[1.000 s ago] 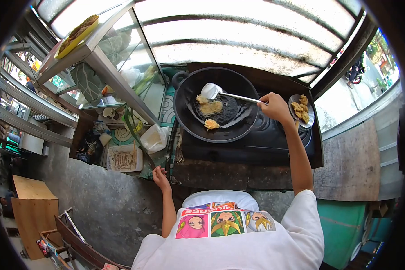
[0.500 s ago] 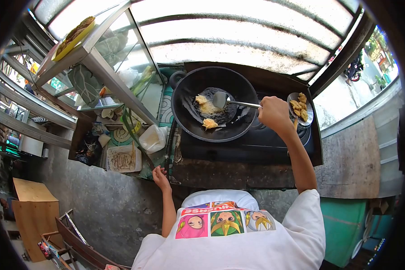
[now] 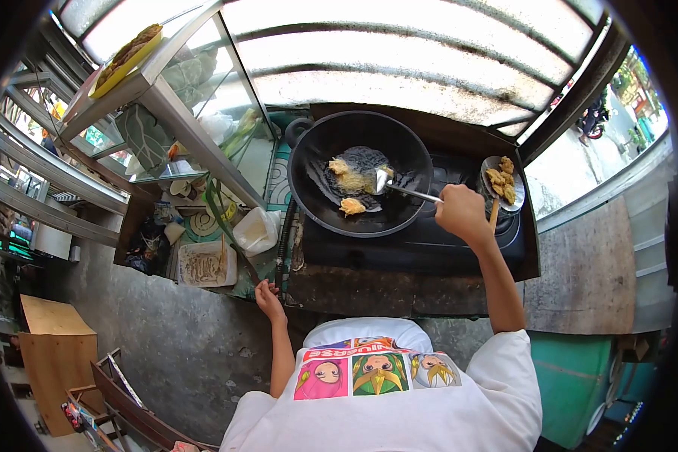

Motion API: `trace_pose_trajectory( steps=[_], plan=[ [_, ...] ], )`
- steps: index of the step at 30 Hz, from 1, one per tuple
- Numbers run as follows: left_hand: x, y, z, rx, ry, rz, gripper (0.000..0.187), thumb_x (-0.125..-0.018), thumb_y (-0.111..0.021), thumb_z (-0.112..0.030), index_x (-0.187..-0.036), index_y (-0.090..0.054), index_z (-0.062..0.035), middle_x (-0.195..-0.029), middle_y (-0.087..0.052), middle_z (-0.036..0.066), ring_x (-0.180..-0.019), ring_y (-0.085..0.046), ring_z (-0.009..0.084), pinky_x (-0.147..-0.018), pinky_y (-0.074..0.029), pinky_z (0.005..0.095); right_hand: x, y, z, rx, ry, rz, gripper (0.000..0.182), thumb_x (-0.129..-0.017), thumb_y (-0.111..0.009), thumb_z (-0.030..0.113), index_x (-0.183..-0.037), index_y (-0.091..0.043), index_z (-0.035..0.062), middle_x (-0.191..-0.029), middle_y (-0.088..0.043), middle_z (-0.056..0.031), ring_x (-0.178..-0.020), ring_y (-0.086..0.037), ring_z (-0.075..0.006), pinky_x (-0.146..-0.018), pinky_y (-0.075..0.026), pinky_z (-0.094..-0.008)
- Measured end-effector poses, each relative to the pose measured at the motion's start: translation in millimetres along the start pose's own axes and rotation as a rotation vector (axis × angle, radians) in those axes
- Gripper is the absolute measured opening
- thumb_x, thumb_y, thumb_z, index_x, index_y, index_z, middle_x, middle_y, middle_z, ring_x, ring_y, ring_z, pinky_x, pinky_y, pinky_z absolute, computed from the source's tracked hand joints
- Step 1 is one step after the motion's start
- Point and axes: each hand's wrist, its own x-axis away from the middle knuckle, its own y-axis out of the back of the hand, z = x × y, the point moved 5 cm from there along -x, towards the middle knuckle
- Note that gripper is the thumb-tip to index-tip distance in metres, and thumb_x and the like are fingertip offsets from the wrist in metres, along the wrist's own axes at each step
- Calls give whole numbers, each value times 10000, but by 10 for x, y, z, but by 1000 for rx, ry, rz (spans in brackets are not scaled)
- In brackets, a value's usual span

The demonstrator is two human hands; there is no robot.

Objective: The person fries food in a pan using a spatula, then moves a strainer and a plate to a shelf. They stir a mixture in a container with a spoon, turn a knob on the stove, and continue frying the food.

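Note:
My right hand is wrapped around the handle of a metal spatula, whose blade is tilted in the oil of a large black wok. Two pale golden pieces of batter-coated food lie in the wok: an upper fritter, with bubbling oil beside it, and a lower fritter. The spatula blade is to the right of both. My left hand hangs at the counter's front edge, fingers loosely bent and slightly apart, with nothing visible in it.
Right of the wok, browned fritters lie on a metal skimmer above the stove. Left stand a batter-smeared tub, a white container and a glass display case with a yellow tray on top.
My right hand has shifted slightly down and the spatula blade has moved right and down, turning so its bright face shows. Both fritters and my left hand stay in place.

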Motion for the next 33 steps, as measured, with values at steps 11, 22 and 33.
trace_pose_trajectory(
  steps=[11, 22, 33],
  plan=[
    [-10, -46, 25, -10, 6, 26, 208, -912, -457, -261, -958, -550, -80, -798, -557, -5, -681, -517, 88, -618, -377, 238, 147, -117, 65, -204, 49, -17, 189, -729, -586, 204, -721, -662, 31, -691, -619, -167, -681, -613, -335, -644, -485, -399],
    [25, -15, 33, -25, 33, 26, 213, -913, -455, -267, -967, -553, -87, -813, -558, -10, -703, -524, 88, -628, -373, 243, 265, 83, 260, -164, 87, -28, 202, -725, -589, 184, -675, -639, -5, -658, -605, -178, -657, -607, -344, -620, -478, -402],
    [44, 29, 72, -13, 40, 9, 212, -911, -459, -266, -966, -559, -88, -808, -563, -10, -688, -525, 86, -612, -371, 234, 80, -32, 433, -135, 134, -73, 200, -729, -581, 171, -664, -641, -8, -637, -603, -184, -624, -614, -333, -573, -479, -399]
  ],
)
